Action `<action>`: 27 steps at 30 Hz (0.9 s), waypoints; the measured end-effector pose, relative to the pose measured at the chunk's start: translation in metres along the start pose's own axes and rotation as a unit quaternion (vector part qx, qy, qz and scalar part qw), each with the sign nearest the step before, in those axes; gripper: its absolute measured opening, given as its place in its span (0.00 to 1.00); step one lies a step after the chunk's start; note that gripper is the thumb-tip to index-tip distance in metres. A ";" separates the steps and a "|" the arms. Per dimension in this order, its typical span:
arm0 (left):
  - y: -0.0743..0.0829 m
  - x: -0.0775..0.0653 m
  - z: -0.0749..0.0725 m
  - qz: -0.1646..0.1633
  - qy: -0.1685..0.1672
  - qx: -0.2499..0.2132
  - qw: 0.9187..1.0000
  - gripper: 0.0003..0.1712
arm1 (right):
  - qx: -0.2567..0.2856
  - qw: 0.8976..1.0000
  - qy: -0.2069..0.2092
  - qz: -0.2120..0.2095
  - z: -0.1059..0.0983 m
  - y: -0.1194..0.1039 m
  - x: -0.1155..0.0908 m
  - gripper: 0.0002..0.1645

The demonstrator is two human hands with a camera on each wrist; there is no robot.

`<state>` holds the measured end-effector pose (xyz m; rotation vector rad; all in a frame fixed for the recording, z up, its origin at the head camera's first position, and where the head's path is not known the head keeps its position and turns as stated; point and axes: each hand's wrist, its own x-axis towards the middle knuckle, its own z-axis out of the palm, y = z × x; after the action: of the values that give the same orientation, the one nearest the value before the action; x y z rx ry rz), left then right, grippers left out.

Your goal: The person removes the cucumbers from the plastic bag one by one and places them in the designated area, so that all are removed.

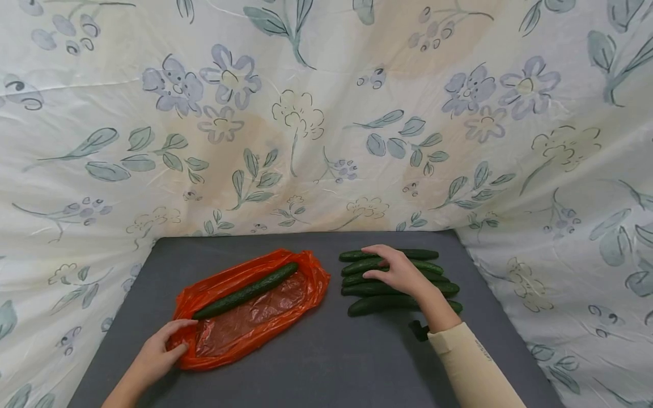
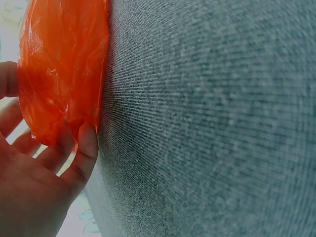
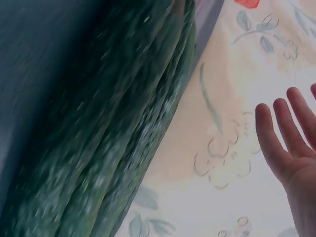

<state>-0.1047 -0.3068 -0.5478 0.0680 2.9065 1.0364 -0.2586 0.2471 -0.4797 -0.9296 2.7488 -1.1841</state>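
An orange plastic bag (image 1: 245, 348) lies spread out with its mouth open on the left of the table. One cucumber (image 1: 247, 292) lies inside it along the far side. My left hand (image 1: 158, 348) holds the near-left end of the bag between thumb and fingers; the left wrist view shows the fingertips against the crinkled plastic (image 2: 64, 74). On the right, several cucumbers (image 1: 377, 305) lie side by side in a row. My right hand (image 1: 400, 275) hovers over them, fingers apart and holding nothing. In the right wrist view the cucumbers (image 3: 98, 123) loom close, with the hand (image 3: 301, 158) off to the right.
The dark grey tabletop (image 1: 326, 362) shows between the bag and the cucumber row and in front of both. A floral cloth (image 1: 326, 141) hangs behind the table and along both sides. A small black object (image 1: 419, 331) sits by the right wrist.
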 end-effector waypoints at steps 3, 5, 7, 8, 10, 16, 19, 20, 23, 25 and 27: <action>0.000 0.000 0.002 0.001 0.001 -0.005 1.000 0.25 | 0.008 1.000 -0.007 -0.007 0.005 -0.005 0.006 0.37; 0.000 0.000 0.002 0.002 0.003 -0.004 1.000 0.25 | 0.014 1.000 -0.013 -0.009 0.009 -0.009 0.010 0.37; -0.001 0.000 0.003 0.002 0.000 -0.004 1.000 0.25 | 0.020 1.000 -0.018 -0.011 0.011 -0.013 0.013 0.36; -0.001 0.000 0.003 0.002 -0.001 -0.006 1.000 0.25 | 0.019 0.999 -0.020 -0.015 0.013 -0.015 0.015 0.36; 0.000 0.001 0.002 -0.003 -0.003 -0.003 1.000 0.25 | 0.020 0.999 -0.024 -0.019 0.015 -0.019 0.019 0.36; 0.003 0.004 -0.001 -0.005 -0.015 -0.016 1.000 0.25 | 0.011 0.999 -0.040 -0.031 0.026 -0.032 0.034 0.36; 0.002 0.004 -0.001 -0.004 -0.019 -0.017 1.000 0.25 | -0.001 0.998 -0.050 -0.041 0.036 -0.041 0.044 0.35; 0.001 0.004 0.000 -0.006 -0.018 -0.013 1.000 0.25 | -0.003 0.998 -0.051 -0.045 0.041 -0.045 0.048 0.34; -0.003 0.003 0.000 -0.008 -0.016 -0.009 1.000 0.25 | 0.002 0.996 -0.052 -0.070 0.056 -0.055 0.063 0.32; -0.003 0.003 -0.001 -0.010 -0.014 -0.004 1.000 0.25 | -0.002 0.995 -0.054 -0.079 0.066 -0.063 0.073 0.31; -0.003 0.002 -0.001 -0.012 -0.015 -0.005 1.000 0.25 | -0.006 0.994 -0.061 -0.085 0.075 -0.069 0.082 0.31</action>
<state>-0.1066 -0.3094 -0.5486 0.0481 2.8689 1.0372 -0.2729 0.1175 -0.4692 -1.2155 2.6273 -1.0924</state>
